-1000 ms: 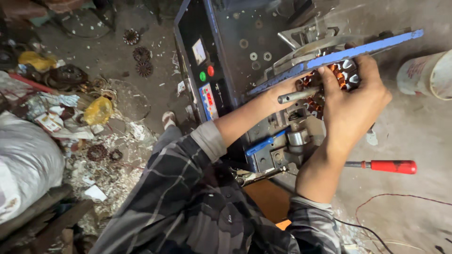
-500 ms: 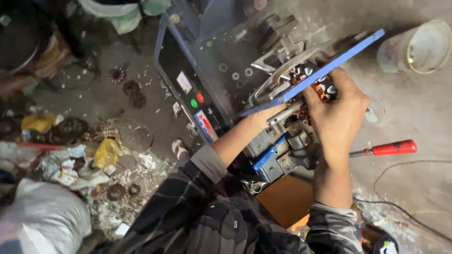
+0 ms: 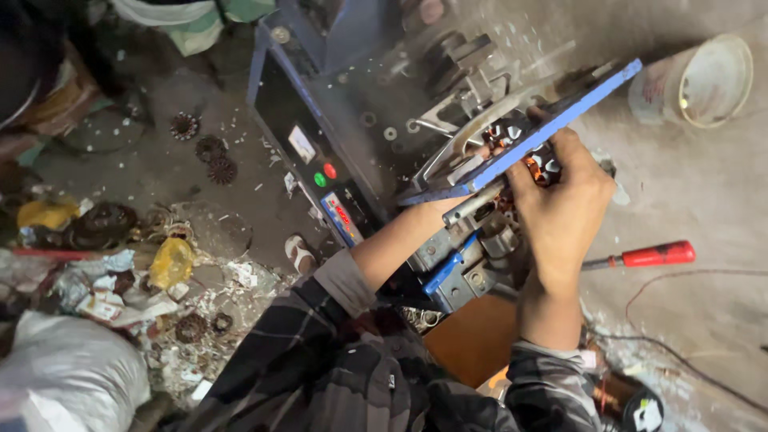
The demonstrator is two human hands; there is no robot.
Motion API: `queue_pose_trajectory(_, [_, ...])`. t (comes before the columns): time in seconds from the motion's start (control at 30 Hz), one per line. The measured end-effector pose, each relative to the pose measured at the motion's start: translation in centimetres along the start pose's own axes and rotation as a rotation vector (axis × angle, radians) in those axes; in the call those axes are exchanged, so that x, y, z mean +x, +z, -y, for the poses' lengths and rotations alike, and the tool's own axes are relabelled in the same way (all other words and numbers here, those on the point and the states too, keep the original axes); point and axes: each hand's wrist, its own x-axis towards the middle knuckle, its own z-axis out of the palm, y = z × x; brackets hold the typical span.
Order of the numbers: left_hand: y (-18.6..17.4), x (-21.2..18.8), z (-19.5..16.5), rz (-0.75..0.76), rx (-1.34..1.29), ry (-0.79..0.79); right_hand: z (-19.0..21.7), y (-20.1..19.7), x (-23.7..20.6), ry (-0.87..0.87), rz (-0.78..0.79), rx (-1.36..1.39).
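Head view: a wound stator, copper coils showing, is seated in the blue-framed machine, under its slanted blue bar. The right hand is closed over the stator, fingers curled on it. The left hand is hidden behind the bar; its grip cannot be told. The work appears to be midway, the stator not yet lifted out. Counted: one red-handled screwdriver, one white bucket, three loose rotor cores on the floor.

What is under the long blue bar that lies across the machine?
Under the blue bar a wound motor stator with copper coils shows, gripped by the right hand. The left hand reaches in below the bar; its fingers are hidden. Grey metal machine parts lie beneath.
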Motion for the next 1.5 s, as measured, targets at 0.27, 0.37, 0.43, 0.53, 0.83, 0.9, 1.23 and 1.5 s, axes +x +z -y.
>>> queue_pose_trajectory(0.27, [-0.8, 2.0, -0.3, 0.011, 0.053, 0.107, -1.3, 0.2, -0.3, -0.193, -0.01, 0.045])
queue_pose_trajectory(0.37, [-0.1, 2.6, -0.6, -0.065, 0.136, 0.18, -2.0, 0.3, -0.3, -0.191, -0.008, 0.001])
queue_pose_trajectory(0.43, [0.4, 2.7, -0.9, -0.025, 0.177, 0.217, -2.4, 0.4, -0.3, -0.235, -0.01, -0.001])
queue_pose_trajectory(0.53, [0.7, 2.6, -1.1, -0.022, 0.186, 0.262, -2.6, 0.5, -0.2, -0.218, 0.002, 0.028])
queue_pose_trajectory(0.83, [1.9, 2.3, -1.5, 0.0, 0.206, 0.206, -2.5, 0.4, 0.0, -0.271, -0.021, 0.038])
queue_pose_trajectory(0.9, [1.8, 2.1, -1.4, 0.138, 0.169, 0.2, -2.4, 0.5, 0.0, -0.256, -0.019, 0.041])
queue_pose_trajectory(1.23, [1.0, 3.4, -0.5, 0.045, 0.146, 0.275, -2.1, 0.4, 0.1, -0.227, -0.007, 0.0])
queue_pose_trajectory(1.5, [0.5, 3.7, -0.8, 0.096, 0.156, 0.126, -1.6, 0.2, 0.0, -0.246, -0.002, 0.079])
